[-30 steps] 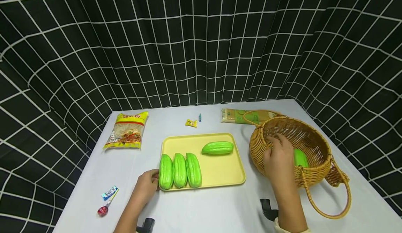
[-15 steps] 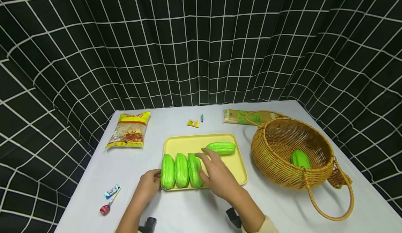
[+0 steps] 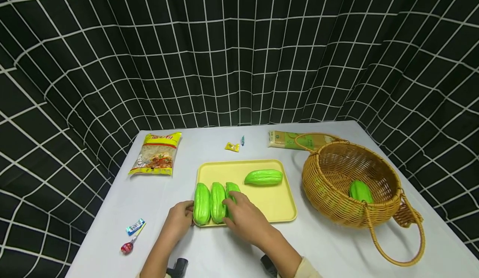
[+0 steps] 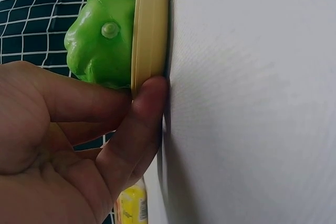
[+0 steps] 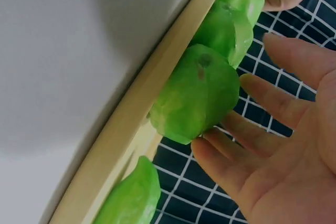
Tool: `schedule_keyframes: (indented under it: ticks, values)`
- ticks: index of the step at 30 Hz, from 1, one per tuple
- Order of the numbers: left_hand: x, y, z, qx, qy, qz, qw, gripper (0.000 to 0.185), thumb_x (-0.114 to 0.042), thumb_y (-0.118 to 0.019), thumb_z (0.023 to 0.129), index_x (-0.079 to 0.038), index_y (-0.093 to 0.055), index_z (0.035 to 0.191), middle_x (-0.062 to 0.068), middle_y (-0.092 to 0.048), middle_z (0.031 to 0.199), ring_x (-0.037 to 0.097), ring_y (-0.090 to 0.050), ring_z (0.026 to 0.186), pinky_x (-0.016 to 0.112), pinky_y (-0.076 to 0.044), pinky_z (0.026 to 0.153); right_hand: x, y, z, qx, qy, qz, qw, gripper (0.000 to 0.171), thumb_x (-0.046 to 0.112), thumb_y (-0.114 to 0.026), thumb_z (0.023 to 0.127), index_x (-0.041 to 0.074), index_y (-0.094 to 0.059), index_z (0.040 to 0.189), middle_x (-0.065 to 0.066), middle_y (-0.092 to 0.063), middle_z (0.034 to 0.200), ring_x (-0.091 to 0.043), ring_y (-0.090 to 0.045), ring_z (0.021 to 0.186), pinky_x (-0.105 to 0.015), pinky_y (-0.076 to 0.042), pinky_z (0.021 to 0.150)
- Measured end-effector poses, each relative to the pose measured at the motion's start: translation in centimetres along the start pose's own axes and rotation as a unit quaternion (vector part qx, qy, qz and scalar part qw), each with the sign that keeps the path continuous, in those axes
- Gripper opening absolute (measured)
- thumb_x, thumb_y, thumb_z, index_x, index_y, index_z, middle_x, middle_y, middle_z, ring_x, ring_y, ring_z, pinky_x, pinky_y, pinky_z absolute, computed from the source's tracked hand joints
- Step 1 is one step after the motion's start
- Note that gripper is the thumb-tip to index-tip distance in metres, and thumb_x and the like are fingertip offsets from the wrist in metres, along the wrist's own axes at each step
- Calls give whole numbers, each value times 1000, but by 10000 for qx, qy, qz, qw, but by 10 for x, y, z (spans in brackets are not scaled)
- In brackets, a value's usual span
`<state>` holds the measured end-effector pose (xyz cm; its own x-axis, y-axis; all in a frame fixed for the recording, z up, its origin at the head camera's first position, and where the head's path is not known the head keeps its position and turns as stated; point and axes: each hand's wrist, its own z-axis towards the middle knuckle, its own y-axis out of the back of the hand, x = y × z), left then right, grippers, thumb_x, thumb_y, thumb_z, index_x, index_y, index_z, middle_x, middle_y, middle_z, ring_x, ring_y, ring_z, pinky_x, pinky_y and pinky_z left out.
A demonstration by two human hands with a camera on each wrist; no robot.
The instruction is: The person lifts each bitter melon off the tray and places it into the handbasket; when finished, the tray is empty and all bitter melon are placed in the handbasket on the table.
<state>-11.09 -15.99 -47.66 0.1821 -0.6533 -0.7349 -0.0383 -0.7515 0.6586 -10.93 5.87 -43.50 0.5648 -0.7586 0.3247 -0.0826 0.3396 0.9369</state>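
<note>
My left hand (image 3: pixel 177 219) pinches the left rim of the yellow tray (image 3: pixel 275 201) between thumb and fingers, as the left wrist view shows at the tray edge (image 4: pixel 150 30). Three ribbed green gourds stand side by side at the tray's left: the leftmost gourd (image 3: pixel 202 204), the middle gourd (image 3: pixel 218 203) and the right one (image 3: pixel 232 187). My right hand (image 3: pixel 248 220) is over the right gourd, partly hiding it. In the right wrist view its fingers are spread, fingertips close to or touching that gourd (image 5: pixel 191 95). Another gourd (image 3: pixel 263 177) lies crosswise at the tray's back right.
A wicker basket (image 3: pixel 329 194) with one green gourd (image 3: pixel 361 191) inside stands at right. Behind it lies a green-and-tan packet (image 3: pixel 284 140). A yellow food bag (image 3: pixel 157 154), small candies (image 3: pixel 232 147), a blue-white wrapper (image 3: pixel 135 227) and a lollipop (image 3: pixel 127 247) lie around the tray.
My right hand has left the basket, where a gourd now lies in plain view, and moved left over the tray to the row's right gourd. My left hand stays at the tray's rim.
</note>
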Motion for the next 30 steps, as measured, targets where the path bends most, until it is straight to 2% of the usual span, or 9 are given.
schedule_keyframes:
  ticks: [5, 10, 15, 17, 23, 30]
  values:
    - [-1, 1, 0, 53, 63, 7, 10000, 36, 4, -50, 92, 14, -54, 126, 13, -65, 94, 13, -59, 70, 28, -51, 60, -4, -1, -1, 3, -207, 58, 9998, 45, 20, -76, 83, 8, -60, 123, -18, -49, 136, -32, -48, 127, -41, -53, 91]
    - [-1, 2, 0, 52, 64, 41, 10000, 36, 4, -50, 92, 14, -54, 126, 13, -65, 95, 14, -59, 71, 28, -51, 60, -8, -2, 0, -211, -187, -2, 9996, 45, 10, -80, 77, 8, -63, 118, -17, -50, 133, -31, -51, 123, -36, -57, 78]
    - [-1, 2, 0, 47, 46, 118, 9999, 36, 4, -50, 92, 14, -54, 126, 13, -65, 96, 14, -59, 72, 29, -51, 61, -9, -1, -1, -334, -60, -125, 9993, 37, -1, -76, 78, 8, -65, 111, -17, -52, 128, -32, -53, 119, -32, -57, 66]
    - [-1, 1, 0, 53, 51, 131, 9999, 36, 4, -51, 92, 14, -54, 126, 13, -65, 96, 14, -59, 73, 29, -51, 62, -10, 0, -2, -400, 11, -151, 9991, 36, -5, -72, 78, 7, -66, 111, -17, -53, 127, -32, -54, 118, -33, -57, 68]
    - [-2, 1, -1, 115, 83, 74, 9999, 37, 4, -50, 92, 15, -53, 127, 13, -65, 94, 14, -59, 70, 28, -51, 60, -13, 5, -3, -793, 190, -141, 9966, 28, -2, -72, 78, 2, -70, 105, -18, -60, 123, -32, -58, 115, -38, -52, 93]
    - [-3, 2, -2, 124, 91, 71, 9999, 37, 5, -50, 92, 15, -53, 127, 14, -64, 96, 14, -59, 72, 28, -51, 61, -12, 25, -9, -1011, 190, 274, 9943, 25, -3, -72, 77, -1, -70, 102, -20, -62, 121, -34, -61, 112, -37, -55, 88]
